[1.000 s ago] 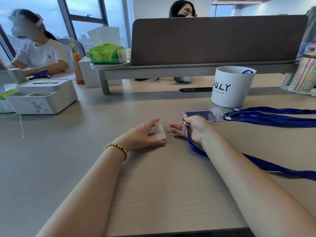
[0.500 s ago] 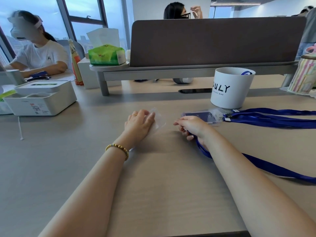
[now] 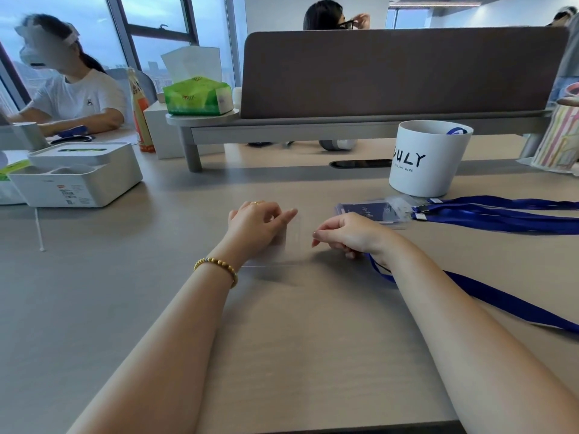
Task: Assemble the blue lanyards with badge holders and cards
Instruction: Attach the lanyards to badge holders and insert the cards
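My left hand (image 3: 255, 228) pinches a clear badge holder (image 3: 289, 245) by its upper part, and the holder's lower edge sits just above the table. Whether a card is inside I cannot tell. Just to the right, my right hand (image 3: 347, 234) has its fingers curled round the end of a blue lanyard (image 3: 501, 303). The strap runs under my wrist and off to the right edge. The clip at its end is hidden inside my fist. The two hands are a small gap apart.
Assembled badges (image 3: 372, 211) with blue lanyards (image 3: 507, 216) lie at the right, in front of a white cup (image 3: 429, 158). A white box (image 3: 78, 177) stands at the left. A grey shelf with a divider (image 3: 360, 126) crosses the back. Two people sit beyond.
My left hand has lifted the clear holder off the table, turned it and now holds it by the top. My right hand has shifted slightly with the lanyard end.
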The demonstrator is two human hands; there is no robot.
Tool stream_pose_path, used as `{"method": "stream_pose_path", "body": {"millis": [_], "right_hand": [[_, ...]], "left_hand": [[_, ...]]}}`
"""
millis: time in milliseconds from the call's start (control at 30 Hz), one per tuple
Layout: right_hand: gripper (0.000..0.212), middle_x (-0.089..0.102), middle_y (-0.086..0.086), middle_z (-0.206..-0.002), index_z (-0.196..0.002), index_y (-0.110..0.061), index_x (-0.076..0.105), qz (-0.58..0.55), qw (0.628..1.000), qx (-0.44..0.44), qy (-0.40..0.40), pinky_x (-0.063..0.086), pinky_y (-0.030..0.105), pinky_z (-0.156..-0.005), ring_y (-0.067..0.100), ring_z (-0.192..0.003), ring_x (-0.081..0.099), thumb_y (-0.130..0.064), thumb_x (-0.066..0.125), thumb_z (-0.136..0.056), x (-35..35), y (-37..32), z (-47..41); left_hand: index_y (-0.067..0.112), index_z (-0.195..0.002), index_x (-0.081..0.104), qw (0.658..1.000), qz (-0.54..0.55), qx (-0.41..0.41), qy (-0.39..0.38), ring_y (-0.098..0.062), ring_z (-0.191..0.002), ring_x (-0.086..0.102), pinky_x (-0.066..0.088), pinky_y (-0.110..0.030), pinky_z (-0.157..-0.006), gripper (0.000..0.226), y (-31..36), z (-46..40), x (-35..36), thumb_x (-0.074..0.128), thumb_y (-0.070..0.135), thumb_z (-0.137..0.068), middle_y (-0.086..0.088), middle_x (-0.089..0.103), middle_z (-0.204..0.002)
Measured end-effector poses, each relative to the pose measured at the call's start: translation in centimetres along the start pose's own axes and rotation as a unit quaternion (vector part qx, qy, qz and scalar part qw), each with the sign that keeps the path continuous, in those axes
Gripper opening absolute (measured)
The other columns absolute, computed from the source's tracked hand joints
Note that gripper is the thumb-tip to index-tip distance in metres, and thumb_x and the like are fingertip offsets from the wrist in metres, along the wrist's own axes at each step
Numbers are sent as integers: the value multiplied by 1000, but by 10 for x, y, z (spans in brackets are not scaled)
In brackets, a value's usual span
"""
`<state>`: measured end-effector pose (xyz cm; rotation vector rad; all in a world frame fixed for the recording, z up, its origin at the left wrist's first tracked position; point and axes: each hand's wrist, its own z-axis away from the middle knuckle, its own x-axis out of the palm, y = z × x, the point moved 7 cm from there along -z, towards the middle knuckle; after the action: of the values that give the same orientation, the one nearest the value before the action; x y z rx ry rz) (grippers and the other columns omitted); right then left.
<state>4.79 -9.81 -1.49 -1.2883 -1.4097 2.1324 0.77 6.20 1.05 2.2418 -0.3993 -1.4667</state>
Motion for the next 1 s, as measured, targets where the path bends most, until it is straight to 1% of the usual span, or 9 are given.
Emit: {"method": "stream_pose_path", "body": {"millis": [300, 500, 567, 667, 767, 833, 900, 933, 1000], "right_hand": [[21, 39, -8, -46, -81, -17, 70, -8, 999, -26, -40, 32, 23, -49, 11, -48, 33, -30, 57, -92, 9, -4, 0], [21, 39, -4, -55, -86, -15, 67, -45, 995, -50, -68, 31, 20, -47, 10, -52, 33, -23, 50, -96, 14, -8, 2], [22, 43, -5, -58, -92, -14, 67, -45, 996, -48, -66, 32, 18, -46, 9, -53, 34, -19, 46, -98, 15, -8, 2], [20, 48, -1, -67, -104, -12, 58, -98, 992, -31, -70, 30, 18, -45, 9, -56, 37, -7, 40, -98, 16, -5, 0], [16, 54, 1, -73, -106, -13, 49, -104, 993, -31, -50, 32, 18, -46, 11, -62, 42, -3, 42, -96, 13, -3, -1], [13, 56, 1, -74, -102, -16, 47, -92, 994, -40, -34, 33, 19, -47, 12, -63, 44, -4, 43, -97, 11, -3, -2], [14, 57, 1, -74, -98, -18, 46, -94, 994, -41, -29, 33, 20, -47, 12, -64, 44, -5, 43, -97, 10, -3, -3], [14, 57, 1, -74, -97, -19, 46, -96, 994, -41, -29, 33, 19, -47, 13, -64, 45, -5, 43, -97, 10, -3, -3], [12, 57, 1, -73, -98, -18, 45, -99, 994, -43, -29, 33, 18, -45, 12, -63, 45, -6, 43, -97, 10, -3, -2]], "left_hand": [[30, -61, 45, 1000, 9, -1, -20, -18, -86, 42, 26, -34, -81, 36, 5, 0, 5, 49, 60, -81, 6, 49, -73], [31, -63, 45, 1000, -16, -2, -12, -19, -87, 43, 28, -35, -82, 36, 3, 0, 5, 48, 62, -81, 7, 50, -74], [31, -71, 48, 999, -30, -4, -24, -19, -90, 42, 27, -34, -84, 32, 0, 1, 7, 46, 61, -83, 6, 51, -80], [30, -91, 52, 998, -45, -15, -49, -18, -94, 39, 28, -36, -88, 27, -4, 3, 11, 46, 56, -86, 6, 50, -89], [25, -108, 51, 997, -14, -12, -70, -19, -102, 45, 30, -36, -94, 27, -3, 5, 14, 50, 44, -89, 6, 52, -95], [20, -116, 50, 992, 63, 4, -105, -16, -111, 50, 35, -29, -97, 26, 2, 8, 19, 52, 28, -91, 3, 55, -106], [15, -125, 48, 980, 126, 25, -155, -9, -113, 49, 34, -15, -94, 31, 10, 13, 25, 47, 17, -94, -3, 55, -122], [16, -128, 48, 976, 133, 35, -170, -6, -112, 47, 31, -12, -93, 33, 14, 14, 27, 45, 15, -95, -3, 54, -127], [20, -130, 49, 972, 138, 47, -184, -4, -111, 46, 29, -10, -91, 35, 18, 16, 27, 41, 14, -97, 1, 54, -126]]}}
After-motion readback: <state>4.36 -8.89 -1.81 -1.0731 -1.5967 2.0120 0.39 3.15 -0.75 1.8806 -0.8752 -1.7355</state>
